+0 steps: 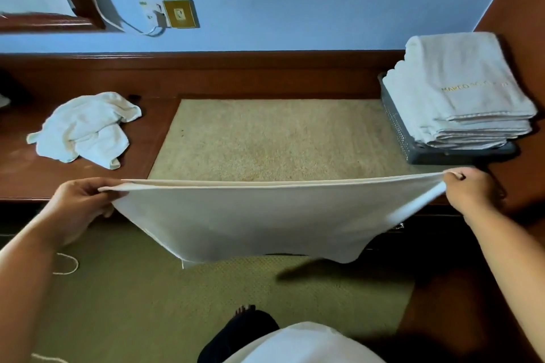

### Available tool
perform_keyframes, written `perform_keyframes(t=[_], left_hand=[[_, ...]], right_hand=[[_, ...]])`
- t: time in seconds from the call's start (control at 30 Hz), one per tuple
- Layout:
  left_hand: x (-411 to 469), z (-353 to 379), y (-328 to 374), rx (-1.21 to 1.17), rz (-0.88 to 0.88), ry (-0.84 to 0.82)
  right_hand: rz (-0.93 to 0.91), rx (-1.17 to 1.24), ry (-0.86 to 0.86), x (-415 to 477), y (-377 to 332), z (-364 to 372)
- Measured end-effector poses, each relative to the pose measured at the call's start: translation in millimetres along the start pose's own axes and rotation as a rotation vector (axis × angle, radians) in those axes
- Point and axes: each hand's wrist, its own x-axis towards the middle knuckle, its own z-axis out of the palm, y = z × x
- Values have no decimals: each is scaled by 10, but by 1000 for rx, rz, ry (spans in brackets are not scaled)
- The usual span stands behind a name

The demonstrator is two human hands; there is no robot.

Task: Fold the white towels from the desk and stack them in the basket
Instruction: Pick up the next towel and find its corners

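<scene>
Towel in work: held in the air, stretched flat between both hands along the near edge of the desk. Not resting on the desk; lower part hangs free in front of it, above the carpet.
- Top edge taut and level, two layers visible along it, so it looks doubled over.
- Left hand: closed on the left top corner, thumb on top, fingers curled under the cloth.
- Right hand: tight pinch on the right top corner, fingers curled in, cloth bunched at the grip.
- Bottom edge uneven, left lower corner hangs lowest.

Rest of the desk:
- Crumpled towel, white, unfolded, on bare wood at the left part, just beside the left edge of the beige mat, not on it.
- Mat takes the desk's middle, nothing lying on it.
- Basket, dark grey, perforated wall, at the right end, its near-left corner over the mat's right edge.
- Folded stack of white towels in the basket, several layers, piled well above the rim. Top one has gold lettering, only partly readable.

Wall behind: blue, with a brass-coloured socket plate and a cable plugged in next to it. On the carpet, a white cord lies under the left forearm. One bare foot shows below the held towel.
</scene>
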Motion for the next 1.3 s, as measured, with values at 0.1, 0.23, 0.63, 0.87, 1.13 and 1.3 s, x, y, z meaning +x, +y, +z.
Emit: perform_keyframes(t=[0.1, 0.23, 0.63, 0.87, 1.13, 1.3], left_hand=[[145, -26, 302, -111, 101, 119], [652, 65, 692, -209, 141, 309], [4397, 113, 413, -729, -261, 458], [5648, 434, 615, -790, -400, 508], [5869, 927, 1330, -792, -393, 593], [6150, 1104, 1250, -744, -426, 587]], right_hand=[[24, 109, 28, 314, -159, 163], [-51, 199, 85, 533, -939, 339], [42, 406, -246, 2322, -2582, 1519], [157, 506, -158, 2828, -3034, 2202], [275, 494, -109, 3370, -3230, 2830], [359, 455, -64, 3547, -3257, 3245]])
